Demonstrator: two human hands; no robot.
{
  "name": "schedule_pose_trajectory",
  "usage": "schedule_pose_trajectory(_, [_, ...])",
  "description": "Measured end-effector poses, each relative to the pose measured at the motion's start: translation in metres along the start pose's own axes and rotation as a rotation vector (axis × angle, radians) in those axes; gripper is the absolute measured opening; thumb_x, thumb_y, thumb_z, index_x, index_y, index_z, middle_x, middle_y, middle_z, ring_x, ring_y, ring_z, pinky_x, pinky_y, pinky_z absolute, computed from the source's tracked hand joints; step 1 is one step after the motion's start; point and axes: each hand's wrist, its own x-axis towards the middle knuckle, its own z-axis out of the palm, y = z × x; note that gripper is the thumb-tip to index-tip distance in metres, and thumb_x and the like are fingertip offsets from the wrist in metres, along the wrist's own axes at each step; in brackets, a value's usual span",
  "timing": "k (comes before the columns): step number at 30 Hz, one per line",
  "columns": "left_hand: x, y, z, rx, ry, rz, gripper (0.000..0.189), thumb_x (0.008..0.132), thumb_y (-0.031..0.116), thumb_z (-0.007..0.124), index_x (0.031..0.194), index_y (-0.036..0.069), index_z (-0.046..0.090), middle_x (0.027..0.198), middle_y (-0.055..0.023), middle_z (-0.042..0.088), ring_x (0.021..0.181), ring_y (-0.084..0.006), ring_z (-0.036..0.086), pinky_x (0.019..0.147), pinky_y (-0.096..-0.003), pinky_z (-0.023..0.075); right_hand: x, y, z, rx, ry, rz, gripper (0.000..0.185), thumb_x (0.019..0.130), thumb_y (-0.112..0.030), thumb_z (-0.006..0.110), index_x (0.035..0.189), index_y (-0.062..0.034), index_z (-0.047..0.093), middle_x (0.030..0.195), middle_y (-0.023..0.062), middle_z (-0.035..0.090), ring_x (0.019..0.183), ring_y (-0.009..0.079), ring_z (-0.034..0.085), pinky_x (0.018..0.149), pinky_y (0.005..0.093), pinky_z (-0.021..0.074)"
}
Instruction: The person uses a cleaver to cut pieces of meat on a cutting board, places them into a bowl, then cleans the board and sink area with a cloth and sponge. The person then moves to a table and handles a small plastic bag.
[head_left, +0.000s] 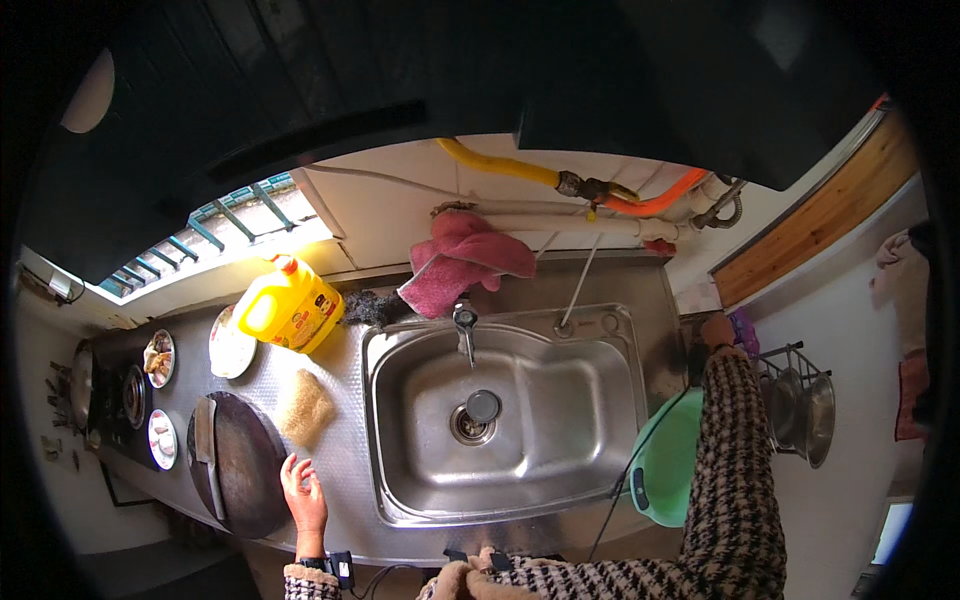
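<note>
My left hand (304, 491) hovers over the front of the steel counter, close to the right edge of a round dark chopping board (251, 465). Its fingers are loosely bent and hold nothing. A cleaver (207, 442) lies on that board, and a tan sponge-like cloth (306, 409) is just behind the hand. My right arm stretches past a green plastic basin (667, 465) to the back right corner. There my right hand (718, 330) is beside a purple bag-like thing (744, 331); its fingers are too unclear to show any grip.
A steel sink (435, 480) with a tap (465, 322) and a loose drain cover (484, 406) is in the middle. Behind are a yellow detergent jug (289, 304) and a pink towel (465, 259). Plates of food (159, 358) stand left; metal pans (814, 420) hang right.
</note>
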Motion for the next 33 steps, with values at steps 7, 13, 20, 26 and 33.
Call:
schedule_pose_trajectory(7, [0.018, 0.019, 0.003, 0.141, 0.046, 0.152, 0.025, 0.087, 0.000, 0.058, 0.112, 0.003, 0.062, 0.131, -0.0142, 0.049, 0.090, -0.0181, 0.063, 0.075, -0.0288, 0.0533, -0.036, -0.076, -0.066, 0.448, 0.210, -0.401, 0.043, 0.084, -0.004, 0.055, 0.126, 0.0015, 0.050, 0.118, 0.0264, 0.055, 0.111, 0.0430, 0.052, 0.087, 0.0521, 0.0477])
schedule_pose_trajectory(13, [0.026, 0.027, 0.018, 0.029, -0.045, 0.137, 0.028, 0.084, -0.002, 0.060, 0.112, 0.005, 0.061, 0.132, -0.0137, 0.047, 0.089, -0.0189, 0.063, 0.080, -0.0296, 0.0527, -0.115, -0.159, -0.075, -0.109, -0.149, -0.415, 0.047, 0.091, -0.029, 0.058, 0.133, -0.0119, 0.048, 0.141, 0.0141, 0.039, 0.126, 0.0392, 0.041, 0.099, 0.0583, 0.0385])
schedule_pose_trajectory(20, [0.034, -0.008, 0.001, 0.064, 0.001, 0.128, 0.029, 0.082, -0.004, 0.059, 0.110, 0.005, 0.061, 0.130, -0.0156, 0.047, 0.086, -0.0192, 0.063, 0.074, -0.0296, 0.0532, -0.213, -0.247, -0.152, 0.591, 0.156, -0.862, 0.020, 0.094, -0.019, 0.054, 0.093, -0.0036, 0.067, 0.093, 0.0168, 0.065, 0.089, 0.0399, 0.060, 0.077, 0.0473, 0.0487])
schedule_pose_trajectory(26, [0.058, -0.024, -0.003, -0.004, 0.023, 0.149, 0.026, 0.082, -0.003, 0.058, 0.107, 0.003, 0.061, 0.126, -0.0173, 0.049, 0.089, -0.0215, 0.062, 0.079, -0.0320, 0.0516, -0.341, -0.350, -0.198, 0.533, 0.193, -1.048, 0.030, 0.094, -0.024, 0.056, 0.079, -0.0001, 0.064, 0.080, 0.0194, 0.065, 0.078, 0.0386, 0.061, 0.073, 0.0464, 0.0492])
schedule_pose_trajectory(33, [0.063, -0.034, -0.019, -0.104, -0.078, 0.202, 0.023, 0.083, -0.002, 0.058, 0.105, 0.004, 0.063, 0.124, -0.0159, 0.051, 0.086, -0.0202, 0.063, 0.077, -0.0301, 0.0517, -0.386, -0.373, -0.194, 0.365, 0.285, -0.788, 0.030, 0.092, -0.027, 0.057, 0.082, 0.0015, 0.060, 0.082, 0.0222, 0.064, 0.082, 0.0394, 0.061, 0.076, 0.0481, 0.0490])
